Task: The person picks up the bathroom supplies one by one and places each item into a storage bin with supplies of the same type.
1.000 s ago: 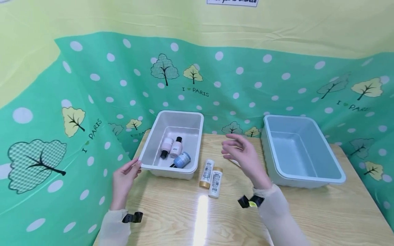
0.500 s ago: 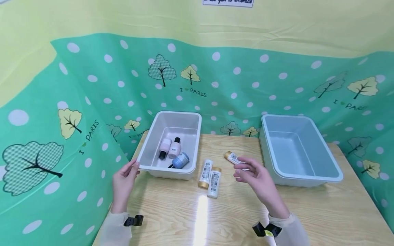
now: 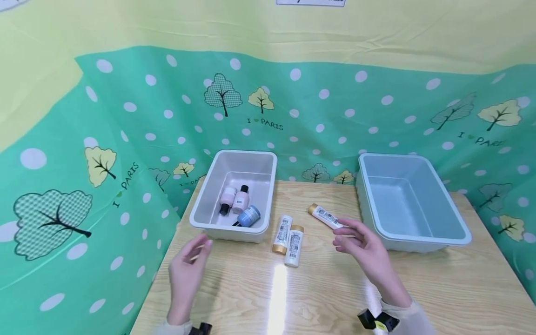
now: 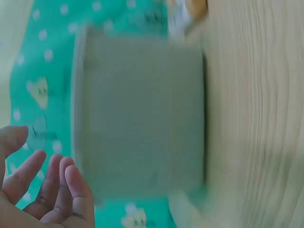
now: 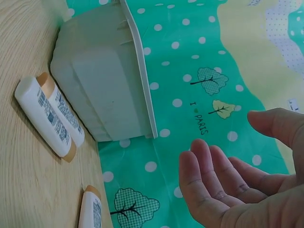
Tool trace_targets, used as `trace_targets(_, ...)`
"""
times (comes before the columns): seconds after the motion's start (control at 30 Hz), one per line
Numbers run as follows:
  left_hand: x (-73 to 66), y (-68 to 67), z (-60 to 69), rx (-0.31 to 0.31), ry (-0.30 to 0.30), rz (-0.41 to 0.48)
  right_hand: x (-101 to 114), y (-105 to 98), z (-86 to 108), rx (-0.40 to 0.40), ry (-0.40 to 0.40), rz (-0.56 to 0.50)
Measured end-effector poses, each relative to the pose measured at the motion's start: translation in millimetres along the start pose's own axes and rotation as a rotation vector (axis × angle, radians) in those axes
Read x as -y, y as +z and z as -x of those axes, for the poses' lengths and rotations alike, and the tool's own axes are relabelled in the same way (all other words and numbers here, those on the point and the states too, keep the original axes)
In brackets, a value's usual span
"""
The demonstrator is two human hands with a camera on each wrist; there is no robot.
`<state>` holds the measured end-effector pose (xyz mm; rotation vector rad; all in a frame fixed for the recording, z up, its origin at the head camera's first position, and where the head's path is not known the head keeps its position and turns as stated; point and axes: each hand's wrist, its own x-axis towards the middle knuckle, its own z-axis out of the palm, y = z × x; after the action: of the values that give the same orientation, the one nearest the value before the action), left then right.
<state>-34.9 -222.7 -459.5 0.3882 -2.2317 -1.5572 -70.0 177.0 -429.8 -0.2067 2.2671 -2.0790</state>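
My left hand [image 3: 188, 274] hovers in front of the near left corner of the left bin [image 3: 201, 195], apart from it, with fingers loosely bent around nothing. In that bin lie two pink bottles [image 3: 240, 202] with black caps and a blue bottle [image 3: 250, 216]. Two white bottles with gold caps, one [image 3: 283, 232] beside the other [image 3: 295, 246], lie on the table right of the bin. A third white bottle [image 3: 326, 217] lies farther back, its end partly hidden by my right hand [image 3: 364, 249]. That hand is held above the table, fingers relaxed, holding nothing.
A blue-grey bin [image 3: 402, 204] stands at the right of the wooden table [image 3: 326, 293]. Behind and to the left hangs a green and yellow curtain [image 3: 268, 83] with trees and dots.
My left hand has let go of the left bin's rim and drawn back toward me. My right hand has moved right and nearer, uncovering the third white bottle.
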Motion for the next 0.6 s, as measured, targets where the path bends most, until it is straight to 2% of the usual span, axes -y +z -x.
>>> trace_targets(0.13, -15.8, 19.0, 25.5, 0.108, -0.01, 0.115, -4, -6, 9.4, 0.0, -0.008, 0.008)
trace_targets(0.3, -29.1, 39.6, 48.9, 0.206, 0.059, 0.189, -8, -11, 21.6, -0.007, 0.013, 0.006)
trace_targets(0.47, -31.6, 53.0, 57.9, 0.273, 0.099, 0.217, -11, -13, 28.4, -0.016, 0.018, -0.008)
trace_targets(0.6, -32.0, 59.3, 59.0, 0.297, 0.122, 0.227, -12, -15, 28.7, -0.033, -0.022, -0.029)
